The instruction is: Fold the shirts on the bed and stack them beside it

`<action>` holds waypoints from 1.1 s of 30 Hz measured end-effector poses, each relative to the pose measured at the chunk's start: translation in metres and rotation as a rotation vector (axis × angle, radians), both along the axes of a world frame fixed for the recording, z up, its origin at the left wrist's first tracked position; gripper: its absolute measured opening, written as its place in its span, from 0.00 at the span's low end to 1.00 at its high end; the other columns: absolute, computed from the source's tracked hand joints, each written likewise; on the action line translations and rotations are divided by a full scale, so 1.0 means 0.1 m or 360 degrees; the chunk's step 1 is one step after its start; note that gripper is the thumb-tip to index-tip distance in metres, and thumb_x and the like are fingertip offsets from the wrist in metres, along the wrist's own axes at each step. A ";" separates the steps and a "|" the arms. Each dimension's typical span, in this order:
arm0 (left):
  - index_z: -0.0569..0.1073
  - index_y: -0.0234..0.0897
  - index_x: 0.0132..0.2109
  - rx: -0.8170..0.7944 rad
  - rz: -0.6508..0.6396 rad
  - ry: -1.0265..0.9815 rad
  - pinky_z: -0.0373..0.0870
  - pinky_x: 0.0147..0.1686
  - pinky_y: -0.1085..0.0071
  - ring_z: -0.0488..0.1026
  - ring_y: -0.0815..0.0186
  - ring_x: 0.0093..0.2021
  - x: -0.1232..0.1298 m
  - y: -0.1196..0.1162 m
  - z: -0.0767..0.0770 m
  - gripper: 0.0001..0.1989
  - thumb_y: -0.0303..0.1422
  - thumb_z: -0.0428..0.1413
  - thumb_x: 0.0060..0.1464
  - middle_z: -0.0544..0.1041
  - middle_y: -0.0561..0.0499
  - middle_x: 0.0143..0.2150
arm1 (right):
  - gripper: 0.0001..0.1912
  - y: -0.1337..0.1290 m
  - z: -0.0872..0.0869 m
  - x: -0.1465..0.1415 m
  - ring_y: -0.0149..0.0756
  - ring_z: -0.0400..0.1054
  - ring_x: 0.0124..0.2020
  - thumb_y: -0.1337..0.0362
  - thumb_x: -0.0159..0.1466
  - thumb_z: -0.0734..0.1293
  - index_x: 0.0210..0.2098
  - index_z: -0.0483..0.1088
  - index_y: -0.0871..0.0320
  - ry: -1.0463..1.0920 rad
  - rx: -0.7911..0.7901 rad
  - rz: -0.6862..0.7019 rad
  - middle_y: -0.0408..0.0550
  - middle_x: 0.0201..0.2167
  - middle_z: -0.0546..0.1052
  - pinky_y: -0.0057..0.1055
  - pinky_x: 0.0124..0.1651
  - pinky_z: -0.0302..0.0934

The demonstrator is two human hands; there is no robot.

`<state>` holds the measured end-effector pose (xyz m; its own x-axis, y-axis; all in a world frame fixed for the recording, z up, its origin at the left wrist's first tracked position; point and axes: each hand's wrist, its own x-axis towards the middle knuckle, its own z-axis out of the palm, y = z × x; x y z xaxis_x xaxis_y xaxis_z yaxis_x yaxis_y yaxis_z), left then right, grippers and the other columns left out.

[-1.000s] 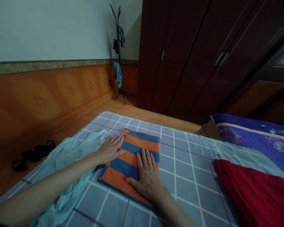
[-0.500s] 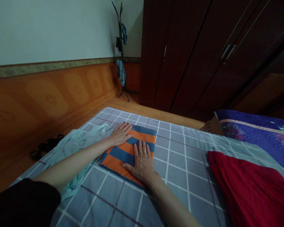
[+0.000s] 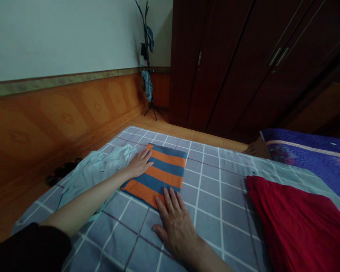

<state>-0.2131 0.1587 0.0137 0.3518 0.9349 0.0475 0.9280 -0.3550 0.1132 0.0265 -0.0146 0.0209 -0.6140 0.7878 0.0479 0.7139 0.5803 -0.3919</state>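
A folded garment with orange and blue-grey stripes [image 3: 164, 168] lies flat on the grey checked bedsheet [image 3: 209, 196]. My left hand [image 3: 138, 163] rests open on its left edge, fingers stretched toward the far corner. At the near right corner is my right hand [image 3: 177, 223], open, its fingertips on the stripes and its palm and thumb over the sheet. Just left of the garment, a crumpled pale green cloth [image 3: 102, 166] lies partly behind my left forearm.
A red folded cloth [image 3: 297, 223] lies at the right of the bed. Beyond the bed stand a dark wardrobe [image 3: 229, 68] and a coat rack [image 3: 147, 56] with clothes. A purple quilted cover [image 3: 308, 151] is at the far right. Dark shoes [image 3: 64, 170] sit on the floor at left.
My right hand has slid back toward me, from the middle of the striped garment to its near edge. My left hand has shifted slightly left along the garment's edge.
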 end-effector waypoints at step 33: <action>0.72 0.34 0.39 -0.0772 0.1190 -0.2550 0.71 0.33 0.72 0.76 0.64 0.30 -0.12 -1.04 0.30 0.18 0.26 0.64 0.36 0.79 0.52 0.30 | 0.44 0.21 0.33 -0.69 0.58 0.46 0.65 0.59 0.56 0.68 0.66 0.47 0.70 0.0134 -0.0146 -0.0168 0.66 0.66 0.49 0.51 0.62 0.48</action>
